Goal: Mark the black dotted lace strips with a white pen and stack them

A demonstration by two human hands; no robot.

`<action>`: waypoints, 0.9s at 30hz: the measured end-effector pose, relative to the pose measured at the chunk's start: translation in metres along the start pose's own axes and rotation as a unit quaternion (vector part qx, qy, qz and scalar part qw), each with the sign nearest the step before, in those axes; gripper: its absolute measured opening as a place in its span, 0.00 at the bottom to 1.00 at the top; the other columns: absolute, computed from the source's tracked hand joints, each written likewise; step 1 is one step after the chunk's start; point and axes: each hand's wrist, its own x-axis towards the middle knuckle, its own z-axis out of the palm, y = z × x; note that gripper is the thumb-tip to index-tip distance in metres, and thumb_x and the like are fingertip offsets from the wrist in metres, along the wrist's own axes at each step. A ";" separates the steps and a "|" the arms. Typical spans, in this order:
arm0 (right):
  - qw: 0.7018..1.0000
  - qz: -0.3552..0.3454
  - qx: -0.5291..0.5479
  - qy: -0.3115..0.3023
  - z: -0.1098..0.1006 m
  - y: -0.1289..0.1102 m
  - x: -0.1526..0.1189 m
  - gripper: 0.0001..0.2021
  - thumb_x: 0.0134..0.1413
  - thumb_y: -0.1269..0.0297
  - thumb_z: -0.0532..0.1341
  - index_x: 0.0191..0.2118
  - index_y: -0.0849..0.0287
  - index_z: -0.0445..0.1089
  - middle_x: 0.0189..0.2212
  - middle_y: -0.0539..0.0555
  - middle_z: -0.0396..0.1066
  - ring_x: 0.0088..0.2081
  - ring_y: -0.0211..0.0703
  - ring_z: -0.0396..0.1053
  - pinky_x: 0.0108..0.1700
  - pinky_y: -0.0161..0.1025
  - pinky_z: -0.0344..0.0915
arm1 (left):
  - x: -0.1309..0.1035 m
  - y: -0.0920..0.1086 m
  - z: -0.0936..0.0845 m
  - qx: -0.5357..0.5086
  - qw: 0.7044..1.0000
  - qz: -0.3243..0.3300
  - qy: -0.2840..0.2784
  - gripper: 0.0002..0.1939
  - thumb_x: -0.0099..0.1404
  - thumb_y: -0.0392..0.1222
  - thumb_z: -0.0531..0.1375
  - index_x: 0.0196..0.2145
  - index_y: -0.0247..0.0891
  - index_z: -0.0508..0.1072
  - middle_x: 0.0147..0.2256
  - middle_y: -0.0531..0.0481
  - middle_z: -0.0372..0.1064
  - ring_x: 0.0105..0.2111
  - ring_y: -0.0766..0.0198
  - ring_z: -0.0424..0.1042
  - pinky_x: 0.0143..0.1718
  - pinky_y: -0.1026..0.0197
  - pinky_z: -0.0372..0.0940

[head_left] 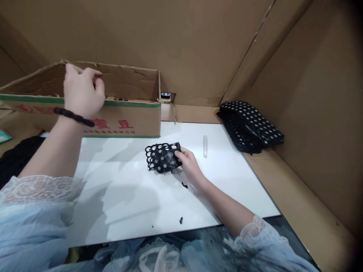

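My right hand [190, 163] pinches the right edge of a black lattice-like piece [162, 158] with rows of round holes, holding it over the white tabletop. Several of its cells have pale round centres; those along the left and top are open rings. My left hand [83, 90], a dark band on its wrist, is raised at the front wall of an open cardboard box [141, 119]. Its fingers are curled, and whatever is between them is hidden. Small black pieces [121, 99] show inside the box, just over its front rim.
A clear, narrow tube-like piece [205, 146] lies on the white tabletop [232, 181]. Small black scraps [181, 220] are scattered near the front edge. A black bag with white dots [252, 124] rests at the right. Cardboard walls [195, 49] rise behind and to the right.
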 end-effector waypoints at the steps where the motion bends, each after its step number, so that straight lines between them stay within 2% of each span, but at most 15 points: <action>1: 1.000 0.014 0.013 0.008 -0.001 0.000 0.001 0.07 0.44 0.63 0.56 0.26 0.62 0.64 0.21 0.48 0.62 0.24 0.33 0.58 0.26 0.31 0.54 | -0.001 0.001 0.001 0.004 1.000 0.001 -0.007 0.21 0.60 0.44 0.50 0.51 0.36 0.62 0.48 0.44 0.56 0.48 0.58 0.58 0.48 0.55 0.55; 3: 0.998 0.045 0.041 0.020 -0.003 0.001 0.002 0.07 0.43 0.63 0.56 0.26 0.61 0.64 0.21 0.47 0.62 0.23 0.33 0.58 0.25 0.30 0.54 | -0.012 0.009 -0.003 0.002 0.999 0.024 0.044 0.26 0.60 0.42 0.50 0.56 0.36 0.53 0.51 0.43 0.54 0.51 0.55 0.54 0.50 0.51 0.52; 4: 0.997 0.060 0.053 0.024 -0.004 0.001 0.003 0.07 0.43 0.62 0.57 0.26 0.61 0.63 0.20 0.47 0.61 0.23 0.33 0.58 0.24 0.30 0.54 | -0.023 0.017 -0.006 -0.010 0.996 0.066 0.058 0.24 0.62 0.43 0.48 0.56 0.37 0.54 0.51 0.45 0.55 0.51 0.56 0.54 0.50 0.52 0.51; 5: 0.995 0.071 0.064 0.029 -0.004 0.001 0.003 0.08 0.43 0.61 0.57 0.26 0.61 0.63 0.20 0.47 0.61 0.23 0.33 0.58 0.24 0.30 0.54 | -0.035 0.026 -0.009 -0.028 0.992 0.121 0.033 0.20 0.64 0.42 0.45 0.52 0.39 0.58 0.50 0.47 0.59 0.50 0.58 0.56 0.50 0.53 0.51; 7: 0.992 0.086 0.081 0.036 -0.004 0.000 0.003 0.11 0.43 0.57 0.58 0.28 0.60 0.64 0.21 0.48 0.63 0.23 0.34 0.60 0.23 0.30 0.55 | -0.064 0.046 -0.012 -0.062 0.953 0.263 -0.141 0.17 0.64 0.48 0.44 0.45 0.43 0.65 0.41 0.48 0.68 0.43 0.59 0.64 0.44 0.57 0.56; 9: 0.991 0.089 0.095 0.041 -0.003 0.000 0.003 0.14 0.42 0.53 0.59 0.31 0.60 0.65 0.24 0.49 0.65 0.25 0.35 0.62 0.25 0.31 0.58 | -0.092 0.063 -0.008 -0.065 0.896 0.332 -0.289 0.20 0.62 0.54 0.46 0.44 0.41 0.65 0.34 0.47 0.71 0.34 0.57 0.69 0.35 0.57 0.58; 10: 0.990 0.086 0.101 0.043 -0.003 0.000 0.003 0.16 0.43 0.51 0.59 0.32 0.60 0.65 0.25 0.51 0.66 0.26 0.36 0.63 0.26 0.32 0.59 | -0.103 0.069 -0.004 -0.082 0.870 0.350 -0.337 0.21 0.61 0.56 0.46 0.44 0.41 0.64 0.34 0.47 0.71 0.34 0.57 0.69 0.33 0.59 0.58; 12: 0.991 0.078 0.102 0.038 -0.003 0.000 0.002 0.19 0.43 0.48 0.57 0.33 0.61 0.66 0.28 0.52 0.68 0.29 0.38 0.65 0.29 0.33 0.61 | -0.119 0.076 0.004 -0.109 0.856 0.346 -0.369 0.21 0.62 0.56 0.44 0.44 0.38 0.62 0.34 0.46 0.71 0.33 0.58 0.70 0.30 0.61 0.58; 14: 0.994 0.073 0.074 0.018 -0.003 0.001 -0.001 0.20 0.43 0.47 0.57 0.33 0.61 0.66 0.29 0.53 0.69 0.31 0.39 0.66 0.31 0.35 0.63 | -0.125 0.078 0.009 -0.129 0.864 0.325 -0.361 0.19 0.64 0.53 0.43 0.43 0.37 0.61 0.34 0.46 0.71 0.32 0.58 0.70 0.30 0.62 0.58; 17: 0.998 0.056 0.002 -0.029 -0.001 0.000 -0.004 0.19 0.39 0.52 0.62 0.34 0.62 0.68 0.30 0.54 0.69 0.32 0.40 0.66 0.31 0.36 0.64 | -0.126 0.077 0.007 -0.156 0.865 0.304 -0.367 0.17 0.65 0.50 0.43 0.42 0.37 0.61 0.32 0.46 0.70 0.32 0.58 0.70 0.30 0.61 0.59; 21: 0.996 0.050 -0.044 -0.061 0.003 -0.006 -0.009 0.16 0.40 0.56 0.62 0.35 0.62 0.68 0.30 0.53 0.68 0.31 0.39 0.66 0.27 0.35 0.66 | -0.125 0.077 0.000 -0.206 0.817 0.309 -0.441 0.19 0.65 0.51 0.42 0.47 0.38 0.58 0.34 0.46 0.70 0.31 0.58 0.70 0.28 0.62 0.59; 24: 0.994 0.051 -0.069 -0.072 0.005 -0.008 -0.011 0.13 0.42 0.57 0.61 0.31 0.62 0.68 0.26 0.52 0.67 0.28 0.37 0.65 0.24 0.33 0.65 | -0.125 0.077 -0.001 -0.190 0.825 0.295 -0.442 0.20 0.65 0.50 0.40 0.49 0.39 0.56 0.29 0.47 0.70 0.27 0.58 0.69 0.26 0.62 0.58; 26: 0.992 0.055 -0.083 -0.079 0.006 -0.006 -0.012 0.13 0.41 0.57 0.61 0.31 0.62 0.68 0.25 0.51 0.66 0.27 0.37 0.64 0.23 0.33 0.66 | -0.123 0.077 -0.001 -0.182 0.828 0.293 -0.442 0.18 0.66 0.48 0.39 0.45 0.39 0.59 0.24 0.50 0.68 0.22 0.60 0.67 0.23 0.63 0.55; 27: 0.991 0.058 -0.088 -0.084 0.006 -0.005 -0.012 0.13 0.41 0.57 0.61 0.32 0.62 0.68 0.25 0.51 0.66 0.27 0.37 0.65 0.23 0.33 0.66 | -0.121 0.077 -0.002 -0.189 0.819 0.295 -0.454 0.17 0.66 0.47 0.39 0.41 0.39 0.62 0.21 0.52 0.66 0.20 0.62 0.66 0.22 0.64 0.54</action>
